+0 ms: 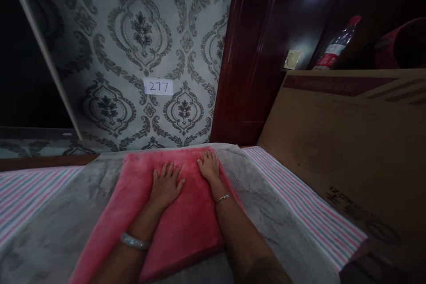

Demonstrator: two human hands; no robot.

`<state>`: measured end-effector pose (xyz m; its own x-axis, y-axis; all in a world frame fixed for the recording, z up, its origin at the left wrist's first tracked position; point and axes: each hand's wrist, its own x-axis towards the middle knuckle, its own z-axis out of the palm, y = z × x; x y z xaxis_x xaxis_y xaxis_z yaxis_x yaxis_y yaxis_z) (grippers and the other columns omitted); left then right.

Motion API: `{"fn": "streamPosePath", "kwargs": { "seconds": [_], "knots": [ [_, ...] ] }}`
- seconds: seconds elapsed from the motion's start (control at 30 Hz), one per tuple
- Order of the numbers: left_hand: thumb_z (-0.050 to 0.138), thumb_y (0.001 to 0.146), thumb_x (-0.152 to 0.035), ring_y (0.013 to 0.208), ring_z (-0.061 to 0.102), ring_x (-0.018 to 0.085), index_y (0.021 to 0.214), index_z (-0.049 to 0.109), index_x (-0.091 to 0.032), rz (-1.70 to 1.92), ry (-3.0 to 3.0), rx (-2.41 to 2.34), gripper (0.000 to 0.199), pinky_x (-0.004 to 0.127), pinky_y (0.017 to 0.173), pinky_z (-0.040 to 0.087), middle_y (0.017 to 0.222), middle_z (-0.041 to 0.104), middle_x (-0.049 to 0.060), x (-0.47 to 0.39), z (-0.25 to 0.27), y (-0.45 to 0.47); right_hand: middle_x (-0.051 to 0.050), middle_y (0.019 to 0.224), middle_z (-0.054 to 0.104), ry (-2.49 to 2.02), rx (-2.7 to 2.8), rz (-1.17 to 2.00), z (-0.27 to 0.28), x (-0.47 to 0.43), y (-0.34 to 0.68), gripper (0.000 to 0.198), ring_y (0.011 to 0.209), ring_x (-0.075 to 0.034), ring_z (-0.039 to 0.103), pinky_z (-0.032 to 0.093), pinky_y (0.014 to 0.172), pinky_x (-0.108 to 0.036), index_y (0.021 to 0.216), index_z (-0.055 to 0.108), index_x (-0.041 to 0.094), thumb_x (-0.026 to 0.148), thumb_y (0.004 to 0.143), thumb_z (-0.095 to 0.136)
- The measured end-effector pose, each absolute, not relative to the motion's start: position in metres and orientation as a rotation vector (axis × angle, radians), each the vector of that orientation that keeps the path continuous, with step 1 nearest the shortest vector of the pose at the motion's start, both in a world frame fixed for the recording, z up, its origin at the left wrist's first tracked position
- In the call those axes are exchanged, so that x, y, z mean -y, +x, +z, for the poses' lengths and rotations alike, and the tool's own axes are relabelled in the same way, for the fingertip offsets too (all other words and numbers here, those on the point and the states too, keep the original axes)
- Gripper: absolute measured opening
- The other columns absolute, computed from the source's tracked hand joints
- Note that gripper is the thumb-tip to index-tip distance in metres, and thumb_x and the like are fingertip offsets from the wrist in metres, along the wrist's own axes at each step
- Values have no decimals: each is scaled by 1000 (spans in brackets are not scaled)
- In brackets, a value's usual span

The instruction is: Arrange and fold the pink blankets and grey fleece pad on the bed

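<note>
A pink plush cloth [186,226], folded into a rough rectangle, lies on a grey plush blanket [273,213]. My left hand [165,186] rests flat on the middle of the pink cloth, fingers spread and pointing away from me. Near the cloth's far right corner, my right hand [209,166] lies palm down with its fingers stretched out. Neither hand grips anything. The pink cloth's left side runs toward me past my left forearm, out of view at the bottom.
Beneath the blanket is a striped sheet [299,199]. A large cardboard box [333,128] stands at the right, with a red-capped bottle [337,46] behind its top edge. At the far side are a patterned wall with a "277" label [158,86] and a dark screen [29,62].
</note>
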<state>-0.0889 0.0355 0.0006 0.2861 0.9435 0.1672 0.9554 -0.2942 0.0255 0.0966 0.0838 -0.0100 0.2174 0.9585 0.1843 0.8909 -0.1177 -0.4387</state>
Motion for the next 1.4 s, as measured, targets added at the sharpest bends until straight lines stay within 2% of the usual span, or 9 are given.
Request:
{"fn": "streamPosePath", "kwargs": {
  "seconds": [0.13, 0.23, 0.3, 0.37, 0.43, 0.57, 0.8, 1.1, 1.4],
  "knots": [
    [33, 100, -43, 153, 27, 35, 156, 39, -20, -210, -2454, 1815, 61, 65, 121, 23, 165, 31, 15, -33, 5, -87, -13, 165, 33, -2134, 1564, 256, 2, -96, 110, 61, 149, -28, 36, 35, 117, -44, 158, 37, 18, 40, 101, 40],
    [34, 100, -43, 153, 28, 36, 155, 40, -19, -222, -2455, 1817, 60, 65, 121, 23, 164, 32, 16, -32, 5, -88, -16, 149, 54, -2166, 1517, 306, 11, -106, 125, 59, 130, -25, 58, 48, 104, -40, 157, 37, 17, 38, 102, 36],
    [35, 100, -42, 153, 28, 36, 155, 42, -19, -244, -2458, 1824, 60, 65, 121, 23, 164, 33, 16, -33, 4, -88, -15, 137, 63, -2182, 1499, 312, 14, -110, 133, 58, 120, -25, 64, 51, 99, -38, 155, 40, 17, 38, 101, 37],
    [35, 100, -42, 153, 28, 36, 155, 42, -19, -265, -2460, 1822, 60, 65, 121, 23, 164, 33, 16, -34, 2, -88, -17, 136, 63, -2203, 1471, 283, 17, -112, 134, 58, 123, -28, 62, 51, 99, -40, 154, 43, 16, 36, 100, 39],
    [35, 99, -42, 153, 29, 36, 154, 43, -19, -276, -2461, 1814, 60, 66, 120, 23, 163, 33, 16, -35, 1, -88, -18, 149, 52, -2197, 1456, 203, 18, -112, 127, 57, 138, -30, 49, 44, 108, -45, 154, 43, 17, 35, 100, 38],
    [36, 99, -42, 152, 30, 37, 153, 44, -19, -300, -2467, 1809, 60, 67, 120, 23, 163, 35, 16, -36, 1, -88, -9, 165, 32, -2065, 1685, 111, 12, -111, 110, 54, 153, -27, 24, 24, 122, -51, 155, 41, 26, 39, 103, 36],
    [37, 98, -42, 152, 31, 33, 153, 45, -21, -337, -2474, 1816, 59, 63, 122, 24, 163, 36, 14, -35, -1, -90, -6, 164, 35, -2105, 1758, 278, -4, -111, 114, 54, 152, -28, 26, 31, 117, -55, 154, 44, 27, 44, 104, 30],
    [36, 97, -40, 151, 31, 38, 146, 52, -10, -566, -2235, 1991, 60, 62, 121, 24, 158, 41, 24, -35, -1, -92, -7, 166, 30, -2071, 1824, 269, -5, -107, 125, 57, 154, -26, 23, 29, 120, -46, 159, 34, 24, 43, 105, 30],
    [43, 95, -41, 148, 36, 38, 144, 54, -12, -591, -2237, 2042, 58, 58, 121, 26, 155, 45, 22, -30, 3, -92, -14, 164, 33, -2095, 1890, 213, -19, -59, 141, 58, 144, -30, 44, 37, 115, -47, 158, 38, 21, 42, 104, 35]
  ]
}}
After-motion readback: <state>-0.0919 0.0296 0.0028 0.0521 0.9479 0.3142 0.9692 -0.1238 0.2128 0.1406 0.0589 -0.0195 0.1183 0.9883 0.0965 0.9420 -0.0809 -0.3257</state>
